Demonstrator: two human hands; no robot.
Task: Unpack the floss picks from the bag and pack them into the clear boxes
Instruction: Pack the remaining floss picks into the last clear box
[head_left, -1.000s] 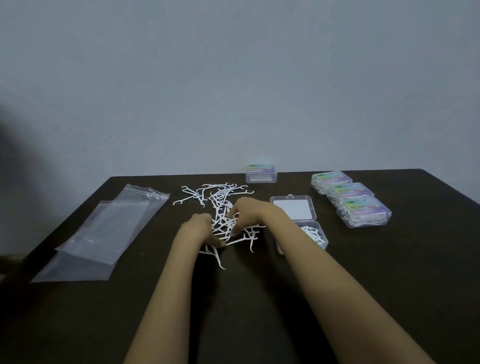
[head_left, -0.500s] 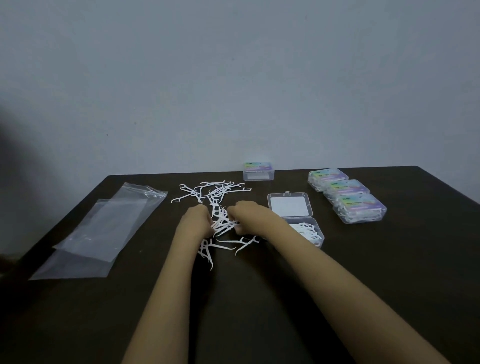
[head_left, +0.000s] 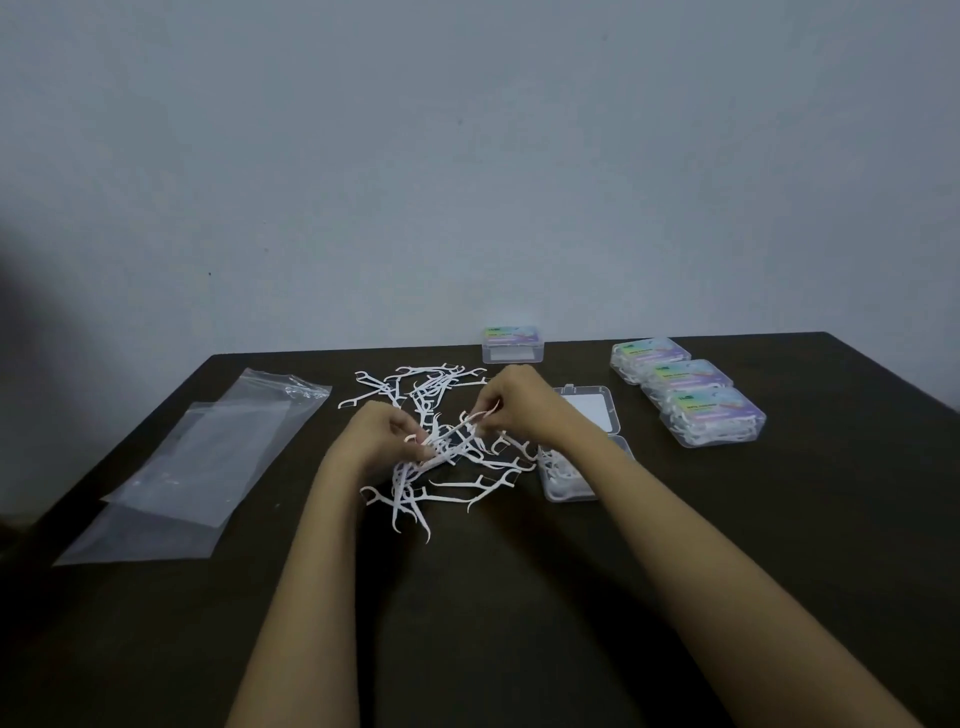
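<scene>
Thin white plastic floss picks (head_left: 451, 441) are pinched between the left hand (head_left: 379, 441) and right hand (head_left: 519, 405), probably for aligning. The open clear plastic box (head_left: 571, 498) is kept just beside, seemingly for short transfers.

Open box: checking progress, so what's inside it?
White floss picks lie in the open box. The right arm covers its right side, so how full it is cannot be told.

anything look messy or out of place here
Only the picks: a tangled heap on the table between the bags and the open box. The left hand and right hand each pinch picks from it. Filled boxes sit neatly; nothing looks damaged.
</scene>
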